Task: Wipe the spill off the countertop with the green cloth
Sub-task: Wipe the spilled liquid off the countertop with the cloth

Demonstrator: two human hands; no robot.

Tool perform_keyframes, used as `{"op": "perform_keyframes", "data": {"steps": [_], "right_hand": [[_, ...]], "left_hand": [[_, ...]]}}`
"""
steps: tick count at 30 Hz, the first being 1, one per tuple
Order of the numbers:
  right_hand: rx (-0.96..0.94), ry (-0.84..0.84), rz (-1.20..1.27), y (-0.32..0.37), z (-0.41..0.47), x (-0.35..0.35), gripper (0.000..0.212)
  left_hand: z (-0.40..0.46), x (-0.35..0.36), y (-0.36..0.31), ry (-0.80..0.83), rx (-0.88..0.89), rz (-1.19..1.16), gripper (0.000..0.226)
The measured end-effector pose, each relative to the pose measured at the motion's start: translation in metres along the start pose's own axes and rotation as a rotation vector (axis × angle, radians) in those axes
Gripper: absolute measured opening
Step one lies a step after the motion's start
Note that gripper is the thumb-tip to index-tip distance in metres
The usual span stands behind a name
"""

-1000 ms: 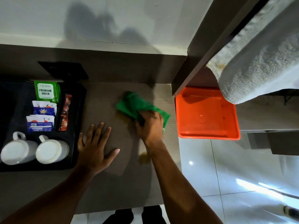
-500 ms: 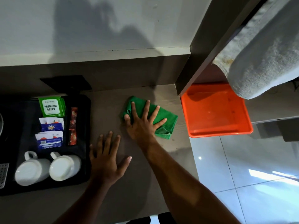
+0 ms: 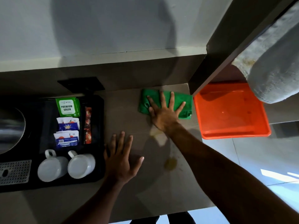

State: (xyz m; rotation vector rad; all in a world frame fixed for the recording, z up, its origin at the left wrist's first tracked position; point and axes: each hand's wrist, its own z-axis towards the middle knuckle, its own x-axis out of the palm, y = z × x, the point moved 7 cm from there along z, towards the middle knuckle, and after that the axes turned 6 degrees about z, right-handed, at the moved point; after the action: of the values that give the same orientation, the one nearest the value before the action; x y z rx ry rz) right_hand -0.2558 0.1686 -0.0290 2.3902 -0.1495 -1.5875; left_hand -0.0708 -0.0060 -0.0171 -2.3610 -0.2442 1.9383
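The green cloth (image 3: 144, 101) lies bunched near the back right corner of the brown countertop (image 3: 126, 110). My right hand (image 3: 165, 113) presses flat on top of it with fingers spread, covering its middle. A pale wet smear (image 3: 157, 135) shows just below my right wrist. Nearer to me sits a small yellowish spot of spill (image 3: 169, 164). Left of both marks, my left hand (image 3: 123, 160) rests palm down on the counter, fingers apart, holding nothing.
A black tray (image 3: 99, 179) at the left holds two white mugs (image 3: 51, 168), tea sachets (image 3: 68, 106) and a kettle (image 3: 11, 130). An orange bin (image 3: 231, 113) sits past the counter's right edge, under a hanging grey towel (image 3: 275, 67). Tiled floor lies beyond.
My right hand went from a closed grip on the cloth to a flat, spread palm and pushed the cloth toward the back right corner. The left hand stayed planted.
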Motion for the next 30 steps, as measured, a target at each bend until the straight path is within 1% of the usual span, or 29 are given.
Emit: {"op": "perform_keyframes", "data": {"steps": [2,3,4,6,7,8,10,12,14,15,17,18,21,23,24,26,28,30], "right_hand": [[0.017,-0.004,-0.003,0.029,0.015,0.0,0.056],[-0.015,0.003,-0.011,0.045,0.015,0.003,0.057],[-0.082,0.019,-0.025,0.059,0.007,0.008,0.059],[-0.276,0.038,-0.088,0.071,-0.028,0.022,0.058],[-0.349,0.026,-0.123,0.061,-0.048,0.027,0.055],[-0.381,0.014,-0.145,0.042,-0.063,0.029,0.054],[-0.318,0.007,-0.164,-0.001,-0.065,0.019,0.054],[-0.181,0.008,-0.149,-0.024,-0.036,0.007,0.056],[-0.061,0.008,-0.053,-0.017,-0.004,-0.002,0.057],[-0.041,0.005,-0.025,-0.006,0.004,-0.003,0.058],[-0.066,-0.002,-0.034,0.011,0.001,-0.001,0.057],[-0.113,0.004,-0.067,0.016,-0.013,0.003,0.057],[-0.338,0.039,-0.18,0.013,-0.099,0.029,0.056],[-0.397,0.07,-0.217,-0.016,-0.159,0.044,0.053],[-0.376,0.099,-0.214,-0.034,-0.17,0.044,0.053],[-0.307,0.118,-0.212,-0.054,-0.154,0.035,0.055],[-0.216,0.07,-0.158,-0.047,-0.105,0.022,0.054],[-0.148,0.066,-0.101,-0.026,-0.065,0.016,0.053]], "left_hand": [[0.0,-0.001,0.0,-0.02,0.0,-0.015,0.091],[0.0,-0.001,0.0,-0.04,0.0,-0.023,0.092],[0.0,-0.001,0.0,-0.058,-0.003,-0.031,0.094],[-0.003,-0.001,0.001,-0.096,-0.024,-0.052,0.1],[-0.004,-0.001,0.001,-0.115,-0.033,-0.062,0.104],[-0.004,-0.002,0.001,-0.132,-0.038,-0.065,0.106],[-0.003,-0.002,0.002,-0.152,-0.032,-0.057,0.105],[-0.003,-0.001,0.002,-0.157,-0.017,-0.05,0.104],[-0.003,-0.002,0.002,-0.158,-0.007,-0.05,0.104],[-0.004,-0.002,0.002,-0.156,-0.007,-0.051,0.104],[-0.004,-0.003,0.0,-0.146,-0.008,-0.047,0.104],[-0.005,-0.004,-0.001,-0.143,-0.009,-0.046,0.103],[-0.006,-0.009,0.001,-0.152,-0.015,-0.088,0.092],[-0.007,-0.011,0.002,-0.173,-0.035,-0.122,0.079],[-0.006,-0.013,0.002,-0.173,-0.045,-0.123,0.075],[-0.006,-0.012,0.001,-0.16,-0.059,-0.109,0.073],[-0.006,-0.008,0.0,-0.165,-0.043,-0.092,0.072],[-0.007,-0.004,0.002,-0.184,-0.037,-0.07,0.072]]}}
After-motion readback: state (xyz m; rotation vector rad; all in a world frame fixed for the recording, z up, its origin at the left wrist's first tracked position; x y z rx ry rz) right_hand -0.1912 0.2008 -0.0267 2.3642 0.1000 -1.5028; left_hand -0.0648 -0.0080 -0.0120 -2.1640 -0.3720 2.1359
